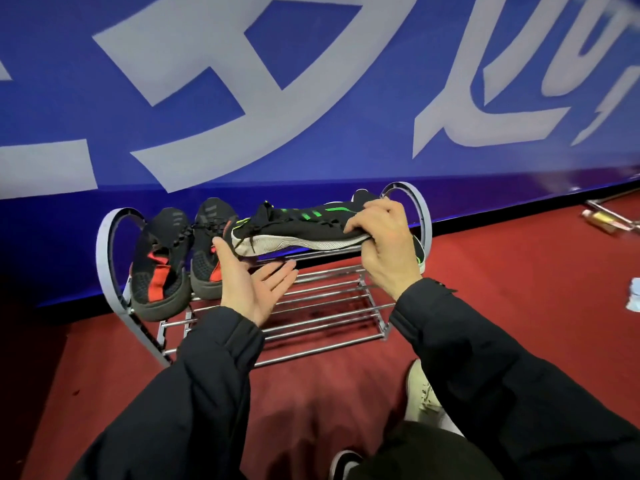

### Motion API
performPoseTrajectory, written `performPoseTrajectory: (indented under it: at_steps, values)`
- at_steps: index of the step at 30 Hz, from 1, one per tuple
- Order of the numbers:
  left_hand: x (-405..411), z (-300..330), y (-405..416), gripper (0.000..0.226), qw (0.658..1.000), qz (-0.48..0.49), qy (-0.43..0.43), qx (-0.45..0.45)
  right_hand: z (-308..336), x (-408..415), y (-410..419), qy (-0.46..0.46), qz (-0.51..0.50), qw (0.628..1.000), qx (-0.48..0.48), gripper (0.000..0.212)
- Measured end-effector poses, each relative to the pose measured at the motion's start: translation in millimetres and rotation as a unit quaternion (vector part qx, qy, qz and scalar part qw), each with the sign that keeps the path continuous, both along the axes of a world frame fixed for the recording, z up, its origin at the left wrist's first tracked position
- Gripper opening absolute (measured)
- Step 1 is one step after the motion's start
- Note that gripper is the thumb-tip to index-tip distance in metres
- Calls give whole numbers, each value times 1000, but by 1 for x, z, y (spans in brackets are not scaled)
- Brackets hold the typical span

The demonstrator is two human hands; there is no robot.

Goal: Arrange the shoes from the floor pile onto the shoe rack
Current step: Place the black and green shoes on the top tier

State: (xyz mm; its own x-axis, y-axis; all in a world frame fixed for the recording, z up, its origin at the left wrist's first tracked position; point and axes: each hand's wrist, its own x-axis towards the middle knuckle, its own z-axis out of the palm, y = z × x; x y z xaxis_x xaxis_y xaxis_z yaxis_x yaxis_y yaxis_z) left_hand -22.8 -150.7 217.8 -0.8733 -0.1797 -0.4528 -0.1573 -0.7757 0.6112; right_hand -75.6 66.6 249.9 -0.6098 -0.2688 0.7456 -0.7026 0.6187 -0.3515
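Observation:
A low metal shoe rack [322, 308] stands on the red floor against a blue wall. Two black shoes with red stripes [160, 268] [211, 251] rest toe-down on its left part. My right hand [384, 244] is shut on the heel end of a black shoe with green stripes and a white sole [304, 225], held sideways over the rack's top right. Another black and green shoe [419, 252] shows partly behind my right hand. My left hand [249, 282] is open, palm up, just under the held shoe's toe, fingers spread.
The blue wall with large white characters [311, 98] rises right behind the rack. A small bottle and metal bar [602, 218] lie on the floor at far right, and a crumpled pale scrap [633, 294] at the right edge. My own light shoe [424, 396] is below.

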Motion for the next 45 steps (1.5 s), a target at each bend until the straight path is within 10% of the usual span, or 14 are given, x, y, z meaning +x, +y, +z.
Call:
performPoseTrajectory:
  at_steps: [11, 19, 23, 29, 37, 39, 42, 45]
  values:
    - [-4, -6, 0, 35, 997, -56, 14, 49, -11, -32, 14, -155, -131, 963, -179, 49]
    - [-29, -24, 57, 57, 979, 142, 73, 125, -37, -24, 41, -258, -257, 927, -83, 63]
    - [-33, -39, 91, 57, 996, 14, -18, -84, -55, -23, 51, -356, -211, 909, 49, 65]
    - [-34, -52, 117, 71, 932, -76, 35, -353, -66, -23, 59, -298, -205, 925, 113, 64]
    - [-41, -54, 121, 69, 909, -133, 93, -383, -73, -14, 59, -262, -182, 948, 9, 50]
    - [-43, -53, 116, 68, 868, -144, 92, -467, -72, -14, 60, -247, -178, 953, -16, 43]
    - [-41, -55, 107, 63, 712, -136, 87, -683, -69, -16, 57, -231, -184, 955, -34, 36]
    - [-40, -56, 103, 65, 693, -127, 92, -704, -70, -20, 54, -259, -178, 949, -34, 39]
